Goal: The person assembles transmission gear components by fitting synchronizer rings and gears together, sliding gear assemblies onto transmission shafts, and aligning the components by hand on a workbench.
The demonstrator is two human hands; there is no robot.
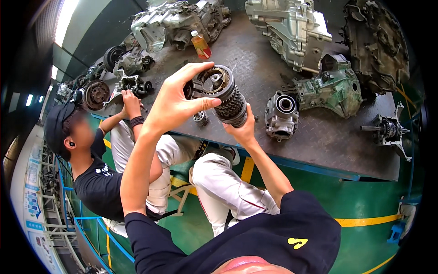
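A transmission gear shaft [230,101] with stacked dark gears is held up in front of me, tilted, above the near edge of the metal workbench [246,59]. Its upper end shows a toothed synchronizer ring [216,81] with a brassy inner band. My left hand [175,93] grips this upper end, thumb on the near side and index finger over the far rim. My right hand [244,128] is wrapped round the lower end; part of its fingers is hidden behind the gears. Just left of the shaft, a small bearing-like part [200,118] sits on the bench.
A co-worker [98,160] sits at my left, hands at an opened gearbox casing [125,86]. Large gearbox housings [292,32] stand along the back, near a drink bottle [200,44]. At right are a greenish housing [335,86], a smaller casing [281,116] and another gear assembly [390,129].
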